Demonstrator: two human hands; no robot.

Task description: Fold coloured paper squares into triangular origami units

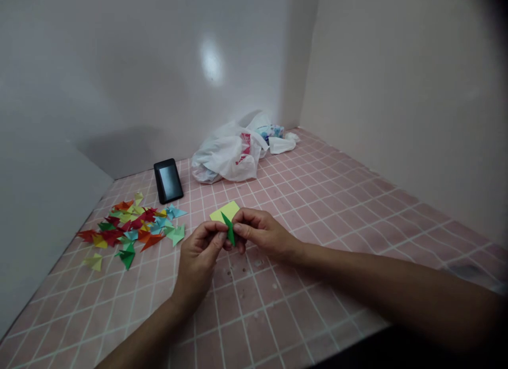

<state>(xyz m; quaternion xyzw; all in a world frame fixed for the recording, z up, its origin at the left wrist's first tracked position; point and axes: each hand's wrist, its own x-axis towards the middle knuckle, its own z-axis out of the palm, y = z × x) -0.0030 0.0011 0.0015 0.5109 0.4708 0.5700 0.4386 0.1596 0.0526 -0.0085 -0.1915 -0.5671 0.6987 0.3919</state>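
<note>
Between the fingertips of both hands is a small piece of folded green paper (229, 227), narrow and pointed at its upper end. My left hand (204, 252) pinches its left side with thumb and forefinger. From the other side, my right hand (262, 232) grips it, the fingers curled close to the paper. Just behind the hands lies a stack of yellow paper squares (225, 210), partly hidden by the fingers. To the left, a pile of folded paper figures (135, 223) in red, orange, yellow, blue and green is spread over the table.
A black phone-like device (169, 181) leans at the back, near the wall. White plastic bags (230, 152) lie crumpled beside it. The table (337, 210) has a pink cover with a white grid, and walls border it at the back, left and right.
</note>
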